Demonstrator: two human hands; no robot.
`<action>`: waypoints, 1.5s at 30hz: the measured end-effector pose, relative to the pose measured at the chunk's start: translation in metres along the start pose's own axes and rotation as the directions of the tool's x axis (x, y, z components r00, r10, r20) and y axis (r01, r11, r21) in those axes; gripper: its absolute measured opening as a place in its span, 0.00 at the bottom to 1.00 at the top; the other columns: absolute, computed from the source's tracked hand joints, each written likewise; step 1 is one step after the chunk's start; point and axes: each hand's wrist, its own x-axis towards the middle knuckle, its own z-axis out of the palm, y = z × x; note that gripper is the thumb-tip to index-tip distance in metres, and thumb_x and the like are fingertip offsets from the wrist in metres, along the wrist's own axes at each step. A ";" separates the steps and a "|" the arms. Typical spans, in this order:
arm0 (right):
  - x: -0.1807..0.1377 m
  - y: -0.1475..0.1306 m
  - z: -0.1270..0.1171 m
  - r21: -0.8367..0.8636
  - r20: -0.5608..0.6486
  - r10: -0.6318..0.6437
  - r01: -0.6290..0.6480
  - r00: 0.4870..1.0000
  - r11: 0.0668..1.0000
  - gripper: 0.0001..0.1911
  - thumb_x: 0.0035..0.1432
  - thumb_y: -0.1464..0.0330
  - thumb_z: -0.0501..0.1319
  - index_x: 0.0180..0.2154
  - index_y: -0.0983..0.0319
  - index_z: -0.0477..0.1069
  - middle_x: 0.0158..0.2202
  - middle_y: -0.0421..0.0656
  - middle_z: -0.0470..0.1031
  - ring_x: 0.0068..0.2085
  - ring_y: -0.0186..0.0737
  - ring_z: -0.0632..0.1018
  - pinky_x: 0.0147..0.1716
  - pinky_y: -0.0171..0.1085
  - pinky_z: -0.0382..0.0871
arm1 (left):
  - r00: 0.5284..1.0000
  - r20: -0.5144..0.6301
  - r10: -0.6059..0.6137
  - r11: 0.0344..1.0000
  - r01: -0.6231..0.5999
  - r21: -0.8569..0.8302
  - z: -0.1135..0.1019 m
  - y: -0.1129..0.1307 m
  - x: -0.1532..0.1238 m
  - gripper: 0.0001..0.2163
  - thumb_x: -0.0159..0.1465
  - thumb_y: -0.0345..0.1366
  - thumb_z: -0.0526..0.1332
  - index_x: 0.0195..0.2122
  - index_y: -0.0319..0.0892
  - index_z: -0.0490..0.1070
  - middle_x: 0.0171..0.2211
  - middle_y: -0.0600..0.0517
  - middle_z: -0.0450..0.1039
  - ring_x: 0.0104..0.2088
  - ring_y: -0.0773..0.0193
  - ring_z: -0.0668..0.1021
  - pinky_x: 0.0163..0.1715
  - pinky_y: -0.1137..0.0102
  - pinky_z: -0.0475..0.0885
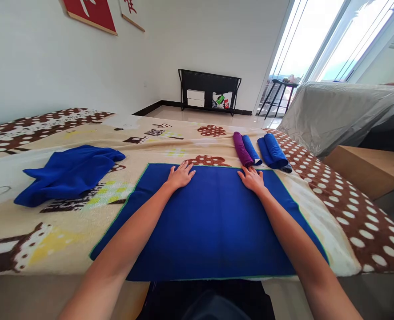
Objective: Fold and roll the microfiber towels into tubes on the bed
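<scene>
Blue towel [213, 222]: spread flat, one layer, green-edged, lying lengthwise across the near part of the bed, its near edge hanging just over the bed's edge. Left hand [180, 175]: palm down, fingers spread, pressed flat on the towel near its far edge; grasps nothing. Right hand [252, 178]: likewise flat and open on the far edge, fingertips just beside the rolled purple towel [242, 149]; grasps nothing. Rolled towels: purple one, a narrow blue roll [251, 149] touching it, and a thicker blue roll [273, 152] just beside those, all at the far right of the bed. Crumpled blue towel [68, 174]: loose heap, well apart to the left. Surface: bed with a cream blanket [190, 133], printed in brown, yellow and red patches, dotted brown border along the right side. Room: white wall [50, 66] with red hangings [92, 12] at left; black rack [208, 91] against the far wall holding white boxes; dark stool [280, 95] by a bright window [320, 40]; grey-covered furniture [340, 111] at right.
</scene>
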 end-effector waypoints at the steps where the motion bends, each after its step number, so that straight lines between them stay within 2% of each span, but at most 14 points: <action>1: -0.002 0.006 -0.001 0.005 0.011 -0.014 0.014 1.000 1.000 0.31 0.70 0.49 0.39 0.67 0.52 0.54 0.69 0.47 0.56 0.69 0.48 0.56 0.65 0.57 0.45 | 1.000 -0.003 -0.001 1.000 0.001 0.003 0.000 -0.005 0.000 0.28 0.71 0.51 0.39 0.70 0.50 0.51 0.72 0.49 0.43 0.71 0.57 0.50 0.66 0.48 0.47; 4: -0.009 0.037 -0.009 0.015 0.048 -0.007 0.006 0.999 1.000 0.31 0.69 0.49 0.40 0.68 0.50 0.53 0.70 0.42 0.53 0.70 0.43 0.54 0.66 0.53 0.46 | 0.999 -0.015 -0.041 0.999 0.041 0.017 -0.004 -0.034 -0.006 0.28 0.71 0.51 0.39 0.69 0.51 0.52 0.72 0.50 0.45 0.71 0.57 0.51 0.67 0.49 0.47; 8: -0.023 0.084 -0.026 0.006 0.032 0.114 -0.114 0.993 0.993 0.32 0.70 0.52 0.39 0.68 0.57 0.54 0.71 0.48 0.52 0.70 0.47 0.54 0.65 0.57 0.47 | 0.982 -0.041 -0.184 0.982 0.186 0.032 -0.018 -0.083 -0.023 0.28 0.71 0.50 0.38 0.69 0.48 0.53 0.72 0.46 0.46 0.71 0.53 0.51 0.65 0.44 0.48; 11: -0.031 0.085 -0.033 0.002 -0.017 0.173 -0.173 0.985 0.985 0.32 0.70 0.55 0.38 0.66 0.63 0.57 0.69 0.54 0.55 0.69 0.54 0.57 0.63 0.62 0.50 | 0.962 -0.082 -0.260 0.964 0.264 0.040 -0.026 -0.092 -0.033 0.29 0.71 0.48 0.38 0.69 0.42 0.53 0.71 0.38 0.48 0.71 0.46 0.52 0.63 0.36 0.46; 14: -0.033 0.041 -0.027 0.015 -0.055 0.106 -0.105 0.993 0.994 0.32 0.70 0.56 0.39 0.64 0.65 0.62 0.65 0.57 0.62 0.66 0.56 0.62 0.62 0.61 0.51 | 0.978 -0.103 -0.182 0.982 0.187 0.040 -0.023 -0.056 -0.031 0.28 0.71 0.46 0.39 0.70 0.43 0.51 0.71 0.40 0.47 0.71 0.48 0.50 0.64 0.38 0.42; 19: -0.025 -0.060 -0.001 0.087 -0.030 -0.241 0.243 0.970 0.966 0.30 0.67 0.49 0.45 0.65 0.50 0.60 0.68 0.37 0.58 0.69 0.41 0.59 0.66 0.42 0.53 | 0.992 -0.002 0.123 0.992 -0.123 -0.007 0.001 0.048 -0.014 0.29 0.70 0.52 0.42 0.70 0.48 0.51 0.71 0.49 0.48 0.71 0.56 0.51 0.66 0.53 0.52; 22: -0.023 -0.069 0.003 0.115 -0.031 -0.316 0.317 0.948 0.941 0.30 0.67 0.50 0.43 0.66 0.50 0.59 0.69 0.36 0.56 0.70 0.38 0.57 0.66 0.41 0.52 | 0.984 0.010 0.176 0.984 -0.175 -0.025 0.010 0.072 -0.010 0.29 0.70 0.52 0.41 0.70 0.47 0.51 0.72 0.49 0.46 0.71 0.57 0.51 0.67 0.53 0.50; 26: -0.029 -0.006 -0.008 0.131 -0.039 -0.284 0.287 0.958 0.949 0.30 0.67 0.53 0.43 0.64 0.55 0.62 0.67 0.39 0.60 0.68 0.39 0.60 0.66 0.39 0.54 | 0.995 -0.022 0.093 0.995 -0.094 -0.019 0.004 0.030 -0.019 0.29 0.71 0.51 0.39 0.70 0.48 0.51 0.72 0.49 0.44 0.71 0.58 0.50 0.67 0.51 0.47; 30: -0.047 0.080 -0.018 0.120 -0.077 -0.091 0.100 0.993 0.988 0.31 0.67 0.57 0.43 0.64 0.62 0.63 0.66 0.45 0.61 0.67 0.43 0.62 0.67 0.45 0.55 | 0.998 -0.050 -0.041 0.999 0.042 0.006 -0.007 -0.045 -0.036 0.28 0.71 0.50 0.39 0.70 0.49 0.51 0.72 0.48 0.45 0.71 0.57 0.51 0.67 0.50 0.46; 33: -0.059 0.120 -0.019 0.112 -0.091 0.013 -0.003 0.996 0.994 0.31 0.67 0.57 0.44 0.64 0.62 0.62 0.67 0.46 0.61 0.68 0.46 0.61 0.66 0.49 0.56 | 0.991 -0.053 -0.122 0.992 0.123 0.022 -0.014 -0.081 -0.048 0.28 0.71 0.51 0.39 0.70 0.49 0.50 0.72 0.48 0.44 0.71 0.57 0.51 0.67 0.49 0.45; 36: -0.071 0.131 -0.017 0.104 -0.099 0.033 -0.022 0.995 0.994 0.30 0.67 0.57 0.45 0.64 0.62 0.62 0.67 0.46 0.60 0.68 0.46 0.60 0.66 0.49 0.55 | 0.983 -0.041 -0.177 0.983 0.179 0.034 -0.020 -0.089 -0.061 0.28 0.71 0.50 0.39 0.70 0.49 0.50 0.72 0.48 0.44 0.71 0.55 0.51 0.66 0.48 0.46; 39: -0.091 0.130 -0.013 0.098 -0.110 0.017 -0.006 0.994 0.995 0.31 0.66 0.56 0.44 0.64 0.63 0.63 0.68 0.46 0.59 0.68 0.46 0.60 0.67 0.50 0.54 | 0.986 -0.020 -0.166 0.985 0.167 0.042 -0.021 -0.078 -0.090 0.28 0.70 0.50 0.42 0.70 0.49 0.51 0.72 0.49 0.45 0.71 0.55 0.51 0.66 0.47 0.48; 42: -0.125 0.133 -0.011 0.101 -0.104 -0.024 0.034 0.994 0.994 0.32 0.66 0.54 0.43 0.64 0.60 0.63 0.68 0.43 0.58 0.68 0.44 0.60 0.67 0.49 0.54 | 0.993 -0.023 -0.113 0.992 0.114 0.047 -0.016 -0.074 -0.141 0.29 0.69 0.51 0.43 0.70 0.52 0.50 0.72 0.55 0.46 0.71 0.58 0.51 0.67 0.51 0.48; 45: -0.169 0.146 -0.011 0.141 -0.120 -0.058 0.075 0.991 0.987 0.32 0.65 0.52 0.43 0.64 0.55 0.63 0.67 0.39 0.59 0.68 0.43 0.60 0.68 0.47 0.54 | 0.983 -0.136 -0.123 0.990 0.131 0.052 -0.007 -0.087 -0.201 0.29 0.69 0.54 0.41 0.70 0.56 0.51 0.71 0.59 0.47 0.71 0.59 0.53 0.68 0.54 0.48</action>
